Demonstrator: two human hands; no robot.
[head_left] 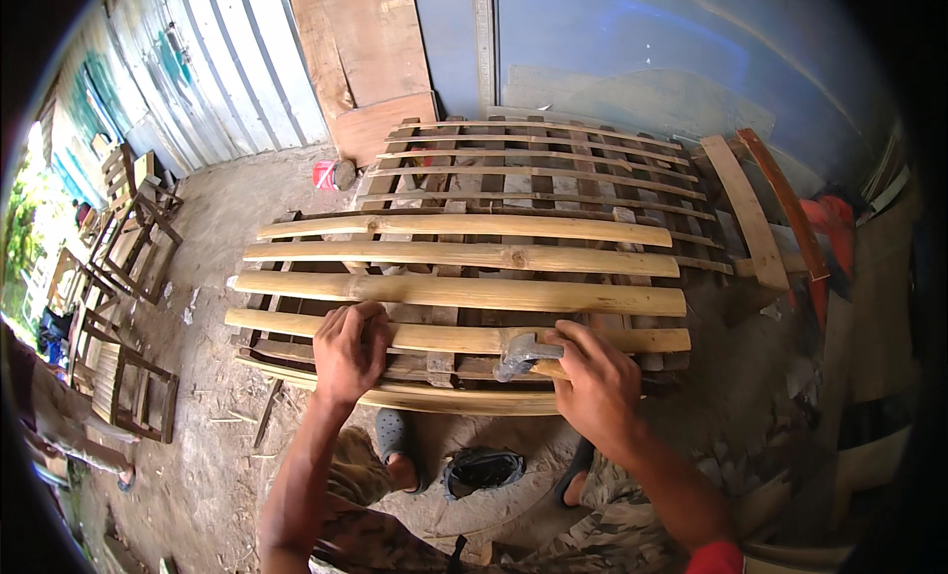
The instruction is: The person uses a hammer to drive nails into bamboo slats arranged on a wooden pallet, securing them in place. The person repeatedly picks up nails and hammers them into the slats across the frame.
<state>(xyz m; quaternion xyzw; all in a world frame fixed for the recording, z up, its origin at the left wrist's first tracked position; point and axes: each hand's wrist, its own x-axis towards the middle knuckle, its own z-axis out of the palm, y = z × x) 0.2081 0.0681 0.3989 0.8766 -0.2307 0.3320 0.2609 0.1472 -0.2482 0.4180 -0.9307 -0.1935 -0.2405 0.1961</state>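
Split bamboo slats lie crosswise over a dark wooden slatted frame (441, 367) in front of me. My left hand (350, 353) is closed over the nearest of the spaced slats, a pale bamboo slat (444, 338), left of its middle. Its fingertips are partly hidden, so anything small between them does not show. In my right hand (599, 378) is a claw hammer (526, 356), gripped close to its metal head. That head is just above the same slat, right of its middle. Beyond it, a wider bamboo slat (464, 291) runs parallel.
More bamboo slats (464, 400) lie along the frame's near edge. A black bag (483, 472) sits on the ground between my feet. Wooden chairs (133, 376) stand at left, near another person (74, 411). Planks (743, 208) lean at right; a red bucket (324, 175) stands behind.
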